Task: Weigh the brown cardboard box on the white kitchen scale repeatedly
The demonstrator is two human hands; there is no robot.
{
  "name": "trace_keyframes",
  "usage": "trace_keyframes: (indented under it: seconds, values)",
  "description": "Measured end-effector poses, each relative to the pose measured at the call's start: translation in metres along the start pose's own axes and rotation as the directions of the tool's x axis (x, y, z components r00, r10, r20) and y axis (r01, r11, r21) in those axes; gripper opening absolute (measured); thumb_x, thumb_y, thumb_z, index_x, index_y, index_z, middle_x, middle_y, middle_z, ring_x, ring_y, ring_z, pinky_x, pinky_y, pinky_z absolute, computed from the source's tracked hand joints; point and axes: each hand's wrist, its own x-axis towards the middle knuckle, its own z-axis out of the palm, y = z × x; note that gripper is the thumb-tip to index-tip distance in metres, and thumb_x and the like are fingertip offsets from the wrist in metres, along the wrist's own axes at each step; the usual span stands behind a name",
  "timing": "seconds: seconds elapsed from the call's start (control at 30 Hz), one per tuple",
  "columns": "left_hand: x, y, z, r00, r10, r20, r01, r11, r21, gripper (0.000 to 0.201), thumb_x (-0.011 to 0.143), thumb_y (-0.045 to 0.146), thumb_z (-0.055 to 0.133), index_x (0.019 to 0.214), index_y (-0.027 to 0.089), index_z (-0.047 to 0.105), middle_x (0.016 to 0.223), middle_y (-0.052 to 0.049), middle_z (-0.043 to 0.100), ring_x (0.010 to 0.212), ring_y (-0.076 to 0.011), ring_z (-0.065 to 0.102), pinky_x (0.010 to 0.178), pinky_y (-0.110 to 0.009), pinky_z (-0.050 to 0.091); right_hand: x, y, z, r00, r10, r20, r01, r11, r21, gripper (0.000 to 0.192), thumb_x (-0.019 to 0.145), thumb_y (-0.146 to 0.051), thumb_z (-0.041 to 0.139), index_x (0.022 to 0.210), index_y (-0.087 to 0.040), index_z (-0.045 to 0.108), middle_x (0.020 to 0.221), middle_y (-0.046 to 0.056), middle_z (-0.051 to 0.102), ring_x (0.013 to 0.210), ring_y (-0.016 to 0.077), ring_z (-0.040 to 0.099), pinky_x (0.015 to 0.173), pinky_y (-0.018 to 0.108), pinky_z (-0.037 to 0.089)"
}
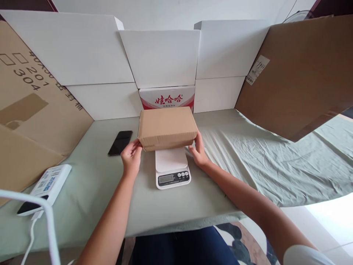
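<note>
At centre of the surface [91,184], draped in pale green, creased cloth, a plain brown cardboard box [167,127] sits above a white scale [172,167]. Both hands clamp it at the ends: left hand [131,156] with fingers curled on the left bottom corner, right hand [198,151] pressed against the right end. It's a shallow rectangle, matte, with a seam along its front lower edge, and it overhangs the scale's smooth square platform on both sides. Whether it rests on that platform or hovers just off it, I cannot tell. Just left lies a glossy black phone [120,142], flat. Near the left edge, a white power bank [46,186] with a cable. Behind, a red-and-white printed carton [167,97] stands among blank white boxes [160,55], flanked by brown cardboard sheets [300,73].
</note>
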Motion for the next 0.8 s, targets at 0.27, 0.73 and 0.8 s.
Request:
trace_keyframes:
  seconds: [0.27,0.73,0.8]
  values:
    - [-0.071,0.029,-0.028,0.984,-0.164,0.074,0.159,0.985,0.073,0.033,0.076,0.038,0.079,0.104,0.019,0.077,0.109,-0.01,0.078,0.105,-0.0277,0.073,0.099,-0.042,0.056,-0.051,-0.033,-0.026,0.993,0.115,0.041,-0.115,0.993,0.002,0.069,0.092,-0.06,0.053,0.152,-0.033,0.032,0.152,0.009,0.043,0.146,0.0341,0.036,0.122,0.054,0.032]
    - [-0.075,0.023,-0.037,0.984,-0.18,0.016,0.179,0.981,0.071,0.037,0.077,0.036,0.08,0.109,0.019,0.076,0.113,-0.011,0.077,0.111,-0.0275,0.071,0.104,-0.043,0.053,-0.049,-0.043,-0.024,0.993,0.086,0.085,-0.082,0.995,-0.049,0.066,0.093,-0.06,0.051,0.151,-0.034,0.031,0.149,0.01,0.042,0.137,0.034,0.043,0.113,0.054,0.043]
    - [-0.075,0.022,-0.038,0.984,-0.177,0.02,0.175,0.981,0.078,0.037,0.077,0.035,0.079,0.11,0.019,0.076,0.114,-0.01,0.077,0.112,-0.0275,0.071,0.104,-0.043,0.053,-0.049,-0.044,-0.023,0.992,0.099,0.078,-0.094,0.993,-0.067,0.067,0.093,-0.063,0.05,0.151,-0.034,0.032,0.149,0.01,0.042,0.137,0.0343,0.042,0.113,0.055,0.043]
